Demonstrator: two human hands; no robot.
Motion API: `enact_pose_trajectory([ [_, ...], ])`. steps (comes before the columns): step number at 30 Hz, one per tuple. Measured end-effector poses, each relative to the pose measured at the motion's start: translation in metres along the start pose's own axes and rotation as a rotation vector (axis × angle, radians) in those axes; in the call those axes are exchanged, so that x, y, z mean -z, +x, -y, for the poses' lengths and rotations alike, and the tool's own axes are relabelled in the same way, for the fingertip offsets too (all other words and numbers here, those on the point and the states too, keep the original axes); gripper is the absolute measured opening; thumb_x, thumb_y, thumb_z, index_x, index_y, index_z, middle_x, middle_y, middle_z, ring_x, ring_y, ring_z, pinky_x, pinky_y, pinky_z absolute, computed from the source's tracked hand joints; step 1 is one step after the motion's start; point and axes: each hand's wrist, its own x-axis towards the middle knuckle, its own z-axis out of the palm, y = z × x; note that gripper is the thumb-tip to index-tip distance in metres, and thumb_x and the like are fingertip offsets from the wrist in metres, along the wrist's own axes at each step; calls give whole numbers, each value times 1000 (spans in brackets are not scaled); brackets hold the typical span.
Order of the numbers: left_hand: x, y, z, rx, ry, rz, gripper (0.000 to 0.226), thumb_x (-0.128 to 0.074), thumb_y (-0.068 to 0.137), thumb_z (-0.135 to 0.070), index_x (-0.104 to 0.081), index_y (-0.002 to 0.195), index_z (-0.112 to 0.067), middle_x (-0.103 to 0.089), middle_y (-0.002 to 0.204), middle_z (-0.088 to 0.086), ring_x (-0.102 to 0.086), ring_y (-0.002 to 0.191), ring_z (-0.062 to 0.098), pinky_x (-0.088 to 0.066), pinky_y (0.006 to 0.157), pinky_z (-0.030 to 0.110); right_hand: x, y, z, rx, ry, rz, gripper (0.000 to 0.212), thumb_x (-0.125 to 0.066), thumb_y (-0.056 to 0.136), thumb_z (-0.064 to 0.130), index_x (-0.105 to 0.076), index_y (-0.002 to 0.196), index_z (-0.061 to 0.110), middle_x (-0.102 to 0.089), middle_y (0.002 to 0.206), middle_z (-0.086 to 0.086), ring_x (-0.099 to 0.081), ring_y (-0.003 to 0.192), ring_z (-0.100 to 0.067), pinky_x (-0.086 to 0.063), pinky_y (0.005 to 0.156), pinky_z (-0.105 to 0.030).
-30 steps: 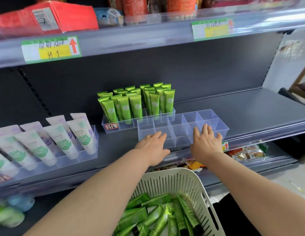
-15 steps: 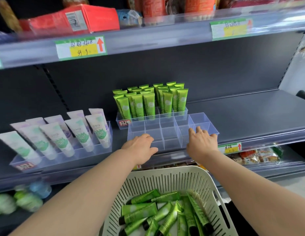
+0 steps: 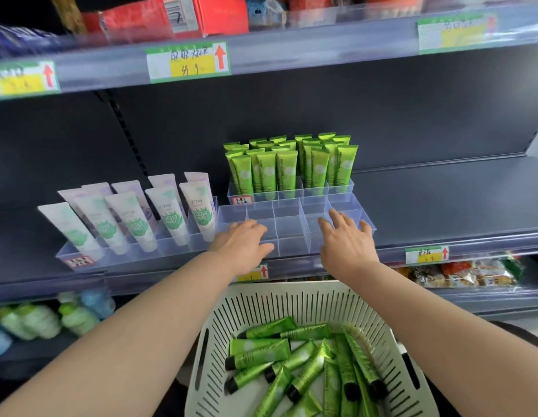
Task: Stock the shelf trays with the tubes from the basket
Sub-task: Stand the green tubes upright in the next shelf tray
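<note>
We face a dark grey shelf [image 3: 442, 200] that runs the full width of the view, with a second shelf above it carrying red boxes and handwritten price labels [image 3: 188, 61] along its front edge. Below, close to us, stands a white slotted basket [image 3: 291, 296]; loose green tubes [image 3: 306, 371] lie criss-crossed inside it, black caps pointing various ways. On the shelf at left, a long clear tray of white tubes [image 3: 135, 218] leans its stock backward in rows. At centre back, a clear tray of green tubes [image 3: 291, 173] stands packed and upright against the rear panel. Directly in front of it, touching or just beside it, sits the empty clear tray [image 3: 288, 227], divided into small square cells, near the shelf's front lip. Our left hand [image 3: 243, 245] rests on its front left corner, fingers relaxed across the rim, gripping nothing. Our right hand [image 3: 345, 245] lies wide on the tray's right part, fingers spread over the cells.
</note>
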Motion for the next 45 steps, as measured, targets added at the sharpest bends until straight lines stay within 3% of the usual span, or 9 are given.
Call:
enact_pose_trajectory([
  [6, -15, -14, -13, -188, -74, -233, 40, -43, 100, -37, -48, 138, -24, -44, 146, -5, -36, 133, 17, -33, 104, 36, -10, -37, 3, 110, 22, -229, 51, -55, 83, 17, -49, 133, 22, -41, 145, -5, -40, 129, -27, -34, 99, -45],
  [14, -69, -54, -10, -399, 27, -381, 31, -60, 92, -16, -64, 123, -13, -51, 140, 6, -44, 132, 25, -32, 111, 41, -63, -86, 5, 161, 45, -149, 48, -64, 73, 15, -61, 121, 24, -55, 132, -5, -53, 118, -27, -44, 88, -44],
  [22, -160, -73, 3, -159, -165, 15, 33, -51, 96, -23, -54, 129, -24, -53, 132, -9, -44, 123, 11, -35, 107, 30, -132, -109, -2, 37, 63, 309, 53, -48, 86, 17, -37, 138, 22, -39, 140, -2, -35, 128, -24, -34, 102, -39],
  [28, -214, -96, 10, 16, -248, 31, 35, -54, 95, -18, -55, 129, -23, -53, 135, -8, -45, 127, 8, -32, 109, 25, -170, -128, -11, -165, 168, 630, 78, -43, 87, 3, 2, 150, 2, 1, 158, -15, -1, 146, -30, -16, 117, -40],
  [32, -227, -96, 6, -14, -145, 61, 46, -54, 94, -12, -46, 138, -20, -46, 143, -4, -41, 131, 12, -32, 111, 28, -177, -124, -10, -214, 186, 658, 79, -42, 87, 4, 7, 149, 0, 7, 157, -19, 0, 145, -33, -14, 117, -41],
  [37, -237, -95, 2, -85, -70, 118, 52, -52, 91, -9, -40, 142, -17, -39, 147, 0, -37, 132, 15, -32, 110, 29, -184, -121, -10, -263, 222, 649, 72, -44, 88, 6, -6, 149, 0, -18, 154, -20, -24, 140, -34, -31, 112, -40],
  [41, -240, -92, 6, -44, -78, 100, 53, -54, 91, -9, -41, 142, -17, -41, 146, 0, -39, 132, 15, -33, 110, 29, -189, -116, -5, -250, 386, 565, 43, -47, 92, 8, -39, 133, 10, -58, 118, -10, -55, 109, -26, -49, 87, -36],
  [43, -241, -91, 8, -6, -106, 89, 52, -54, 92, -8, -41, 142, -17, -43, 144, -1, -40, 131, 14, -33, 110, 29, -193, -119, -1, -313, 498, 508, 46, -50, 88, 1, -41, 132, 11, -55, 120, -11, -56, 106, -26, -50, 86, -35],
  [45, -240, -89, 9, 26, -133, 73, 50, -53, 93, -9, -41, 141, -18, -44, 144, -2, -40, 130, 14, -35, 109, 29, -196, -120, -1, -354, 389, 372, 50, -52, 83, -3, -43, 130, 9, -47, 124, -15, -50, 108, -29, -48, 90, -38],
])
